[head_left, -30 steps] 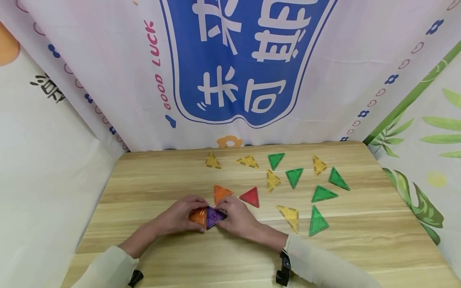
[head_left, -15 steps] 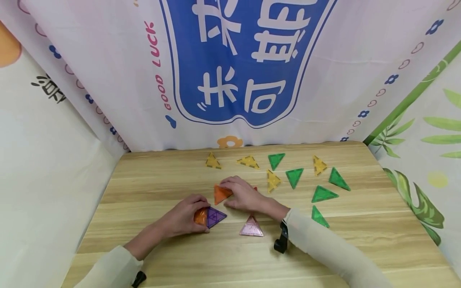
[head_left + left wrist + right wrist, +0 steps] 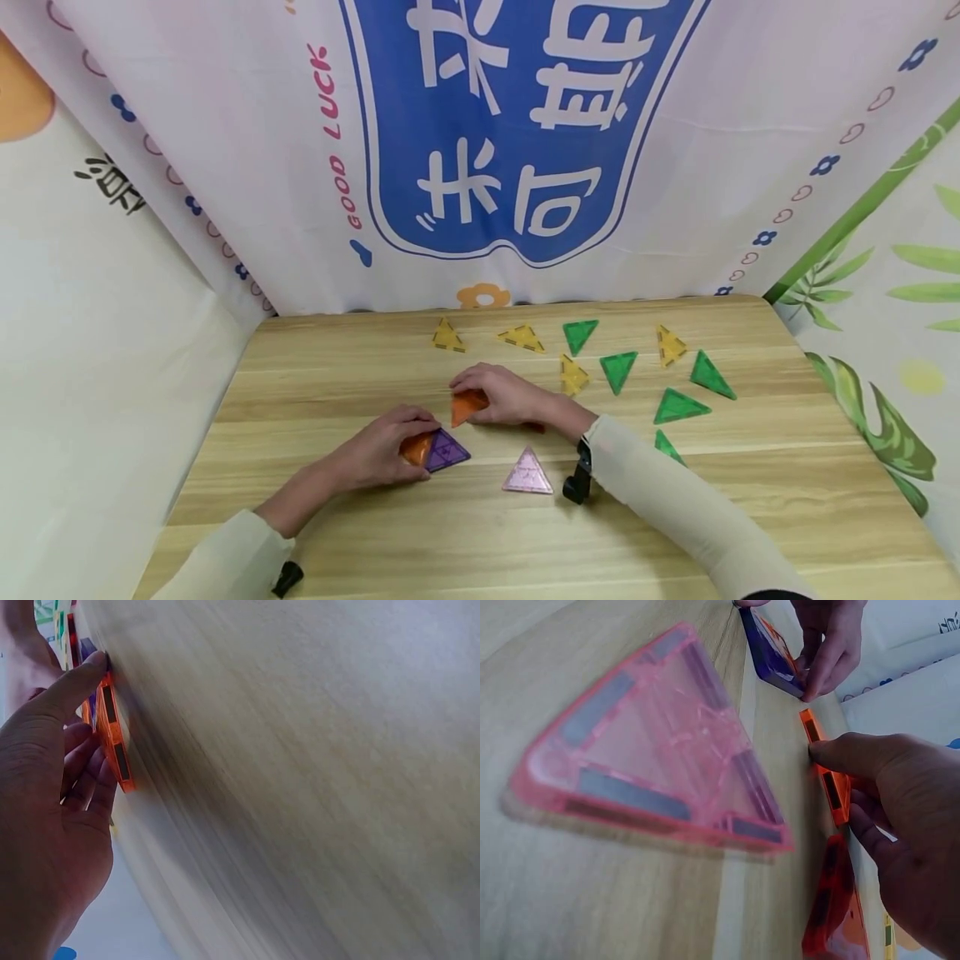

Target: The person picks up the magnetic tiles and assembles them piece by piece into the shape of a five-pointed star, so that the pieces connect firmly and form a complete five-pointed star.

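My left hand (image 3: 378, 450) grips an orange triangular magnetic tile (image 3: 415, 450) by its edges, thumb at the near side. Against that tile's right side lies a purple triangular magnetic tile (image 3: 448, 451), flat on the table. My right hand (image 3: 508, 396) is farther back and pinches a second orange triangular tile (image 3: 829, 780) between thumb and fingers. A red triangular tile (image 3: 832, 900) lies beside it, mostly covered by the right hand in the head view. Nearer the front, a pink triangular tile (image 3: 528, 475) lies alone.
Several yellow tiles (image 3: 522, 337) and green tiles (image 3: 618, 371) are spread over the back and right of the wooden table (image 3: 337, 358). My right forearm covers part of a green tile (image 3: 667, 446). A printed curtain (image 3: 660, 242) hangs behind the table's back edge.
My right hand has left the purple tile, moved back and right, and taken hold of the second orange tile. The pink tile has come into view. The left hand keeps its hold.
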Tool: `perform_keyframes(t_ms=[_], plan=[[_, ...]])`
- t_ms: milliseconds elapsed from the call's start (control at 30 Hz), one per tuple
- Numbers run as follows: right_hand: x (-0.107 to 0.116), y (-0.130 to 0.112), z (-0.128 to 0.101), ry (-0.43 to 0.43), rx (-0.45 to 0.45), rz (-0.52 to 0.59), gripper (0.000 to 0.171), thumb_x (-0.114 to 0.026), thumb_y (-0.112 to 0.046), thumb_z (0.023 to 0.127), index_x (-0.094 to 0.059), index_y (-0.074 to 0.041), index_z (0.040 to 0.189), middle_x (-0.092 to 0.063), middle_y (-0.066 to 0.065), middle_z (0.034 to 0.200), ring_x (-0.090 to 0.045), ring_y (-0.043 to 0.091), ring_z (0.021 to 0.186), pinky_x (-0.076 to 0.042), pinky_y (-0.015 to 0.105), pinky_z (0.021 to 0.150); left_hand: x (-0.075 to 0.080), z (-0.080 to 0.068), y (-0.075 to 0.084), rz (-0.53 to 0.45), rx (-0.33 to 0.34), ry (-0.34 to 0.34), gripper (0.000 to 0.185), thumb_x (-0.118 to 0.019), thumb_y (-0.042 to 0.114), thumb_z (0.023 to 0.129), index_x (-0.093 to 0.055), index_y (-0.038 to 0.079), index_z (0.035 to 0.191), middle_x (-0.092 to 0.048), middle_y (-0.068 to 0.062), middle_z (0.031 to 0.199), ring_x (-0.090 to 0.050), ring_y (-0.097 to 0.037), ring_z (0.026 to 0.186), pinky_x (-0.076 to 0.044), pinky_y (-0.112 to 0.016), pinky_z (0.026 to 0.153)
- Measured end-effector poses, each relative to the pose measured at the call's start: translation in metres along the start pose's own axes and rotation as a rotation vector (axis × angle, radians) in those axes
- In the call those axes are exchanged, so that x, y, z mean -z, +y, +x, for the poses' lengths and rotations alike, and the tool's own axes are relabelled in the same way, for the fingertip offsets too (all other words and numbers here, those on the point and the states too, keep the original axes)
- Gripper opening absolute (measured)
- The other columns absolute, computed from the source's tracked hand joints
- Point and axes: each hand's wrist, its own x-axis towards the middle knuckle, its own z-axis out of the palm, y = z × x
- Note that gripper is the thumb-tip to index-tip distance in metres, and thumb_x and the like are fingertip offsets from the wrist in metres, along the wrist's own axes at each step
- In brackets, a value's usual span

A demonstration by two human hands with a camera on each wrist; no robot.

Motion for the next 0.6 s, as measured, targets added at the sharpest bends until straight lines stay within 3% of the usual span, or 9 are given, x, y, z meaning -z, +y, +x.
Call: perform_keyframes(t_ms=[300,600], plan=[[0.003,0.001,-0.014,-0.018,0.021,0.025,0.052,-0.085,-0.022,0.09,-0.071,-0.005,0.137,-0.064,0.006,0.147,-0.056,0.023,0.139,-0.042,0.039,0.119,0.007,-0.001,-0.006,-0.044,0.042,-0.029,0.065,-0.093,0.029,0.083,-0.069,0.004,0.139,-0.064,-0.009,0.138,-0.059,-0.028,0.129,-0.053,-0.049,0.107],[0.0,-0.012,-0.03,-0.07,0.098,0.009,0.051,-0.085,-0.019,0.09,-0.07,-0.003,0.136,-0.064,0.007,0.146,-0.056,0.022,0.139,-0.044,0.037,0.118,0.014,0.001,-0.016,-0.034,0.002,-0.081,0.061,-0.09,0.025,0.086,-0.069,0.005,0.14,-0.065,-0.008,0.141,-0.058,-0.031,0.132,-0.051,-0.052,0.109]])
